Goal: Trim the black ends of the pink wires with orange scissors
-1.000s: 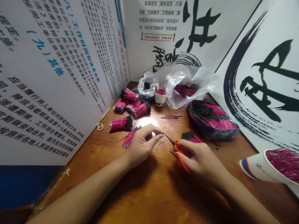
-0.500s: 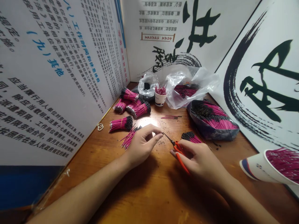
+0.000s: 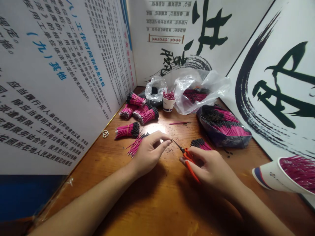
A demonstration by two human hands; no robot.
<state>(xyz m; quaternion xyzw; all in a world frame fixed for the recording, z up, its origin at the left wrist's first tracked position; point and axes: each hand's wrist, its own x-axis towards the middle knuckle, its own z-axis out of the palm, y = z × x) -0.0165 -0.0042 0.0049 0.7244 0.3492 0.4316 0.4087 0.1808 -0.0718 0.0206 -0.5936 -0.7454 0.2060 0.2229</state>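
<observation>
My right hand (image 3: pixel 211 165) is wrapped round orange-handled snips (image 3: pixel 192 169), their dark narrow tip pointing up and left. My left hand (image 3: pixel 150 150) has thumb and forefinger pinched together at the snips' tip; whatever lies between them is too small to make out. Beside the left wrist is a loose pile of pink wires with black ends (image 3: pixel 135 147), partly covered by the hand. Behind the right hand lies another small bunch of pink and black wires (image 3: pixel 200 143).
Banded wire bundles (image 3: pixel 127 130) lie at left, near white rubber bands (image 3: pixel 105 133). A paper cup of pink pieces (image 3: pixel 168 105) and clear plastic bags (image 3: pixel 180 98) stand behind. At right are a wire-filled dark bag (image 3: pixel 221 139) and a tilted cup (image 3: pixel 267 178). Printed boards enclose the table.
</observation>
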